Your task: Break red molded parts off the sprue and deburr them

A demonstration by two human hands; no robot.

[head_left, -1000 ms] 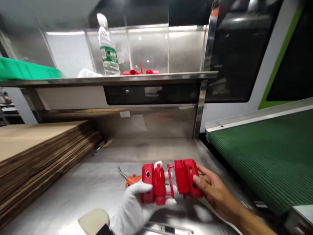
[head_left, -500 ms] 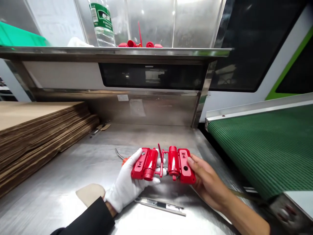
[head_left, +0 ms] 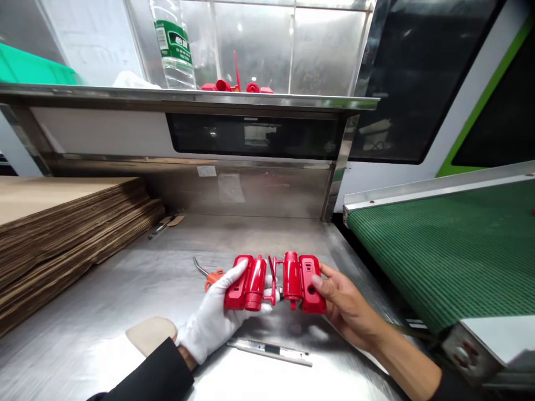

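Cardboard stack (head_left: 83, 253): at the left edge; brown, flat sheets with rough edges, piled up high.
Orange tool (head_left: 214, 278): left of the middle, on the shiny metal surface (head_left: 184, 312); a bent, thin metal end sticks out.
Left hand (head_left: 211, 320): in a soft white glove, low in the middle; the thumb presses on top of the left red piece and the fingers reach under it.
Left red piece (head_left: 256, 278): in the lower middle, right of the left thumb; smooth and shiny, a round tube next to a flat box with cut corners. Its long way runs up and down the frame, leaning a little.
Thin red bars (head_left: 273, 281): between the two pieces, over the glove's fingers, so closer to the left hand; I cannot tell if they join both sides.
Right red piece (head_left: 291, 278): just left of the right hand, standing nearly straight up and down; the tube faces the middle, and the box has small holes.
Right hand (head_left: 349, 306): bare, pinching the box's outer side, thumb on top.
Green belt (head_left: 434, 245): at the right, with fine ridges.
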